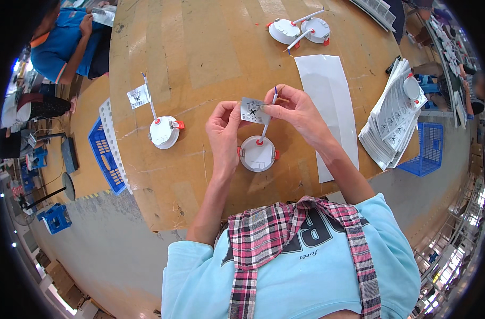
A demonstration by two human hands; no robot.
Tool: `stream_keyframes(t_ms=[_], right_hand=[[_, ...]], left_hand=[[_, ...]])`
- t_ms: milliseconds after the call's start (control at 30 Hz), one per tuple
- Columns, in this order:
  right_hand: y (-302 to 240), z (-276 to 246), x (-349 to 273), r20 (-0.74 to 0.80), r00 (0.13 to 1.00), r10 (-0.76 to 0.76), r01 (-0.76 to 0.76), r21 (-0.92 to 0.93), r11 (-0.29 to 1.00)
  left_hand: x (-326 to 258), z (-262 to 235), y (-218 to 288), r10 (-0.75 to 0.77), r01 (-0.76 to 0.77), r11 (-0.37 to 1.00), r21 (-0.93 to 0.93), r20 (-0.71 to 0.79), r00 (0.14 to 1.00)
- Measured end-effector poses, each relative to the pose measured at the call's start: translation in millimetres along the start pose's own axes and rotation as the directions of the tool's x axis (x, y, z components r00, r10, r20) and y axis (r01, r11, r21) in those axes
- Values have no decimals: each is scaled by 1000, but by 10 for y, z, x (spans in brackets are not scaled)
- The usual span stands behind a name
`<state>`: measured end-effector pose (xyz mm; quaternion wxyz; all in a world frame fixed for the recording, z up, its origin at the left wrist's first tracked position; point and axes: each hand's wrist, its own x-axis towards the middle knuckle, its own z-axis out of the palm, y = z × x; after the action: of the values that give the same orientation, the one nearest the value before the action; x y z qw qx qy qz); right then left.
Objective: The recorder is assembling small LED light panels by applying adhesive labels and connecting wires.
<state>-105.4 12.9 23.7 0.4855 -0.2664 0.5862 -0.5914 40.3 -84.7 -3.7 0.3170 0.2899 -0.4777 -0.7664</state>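
Note:
A round white downlight [257, 155] with red-tipped clips lies on the brown table in front of me. Its short white cable [265, 129] rises from it to a silver-grey printed label [251, 111]. My left hand [224, 130] pinches the label's left edge between thumb and fingers. At the other side my right hand [302, 114] is closed on the label's right edge, its thumb over it beside the cable. The cable's blue wire end sticks up past the right fingers. To the left rests another downlight [164, 133], with a similar label [139, 97] flagged on its cable.
Two more downlights [300, 32] lie at the far side. A long white sheet [330, 117] is right of my hands, near a fanned stack of label sheets [394, 119]. Blue crates [107, 154] flank the table. A person in blue [67, 40] is at the far left.

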Motion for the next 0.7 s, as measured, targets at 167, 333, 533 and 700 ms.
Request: stream_keyframes(t_ms=[167, 333, 533, 700], right_hand=[[-2, 4, 9, -1, 1000, -14, 14, 1, 1000], [13, -4, 22, -16, 1000, -19, 18, -32, 999], [-10, 25, 10, -28, 998, -53, 51, -73, 996], [-44, 53, -11, -44, 997, -56, 53, -70, 996]], left_hand=[[-5, 10, 12, 8, -8, 1000, -9, -4, 1000], [-1, 8, 13, -21, 21, 1000, -19, 4, 1000], [13, -22, 25, -98, 98, 993, -65, 12, 995], [29, -63, 29, -182, 185, 974, -133, 37, 983]])
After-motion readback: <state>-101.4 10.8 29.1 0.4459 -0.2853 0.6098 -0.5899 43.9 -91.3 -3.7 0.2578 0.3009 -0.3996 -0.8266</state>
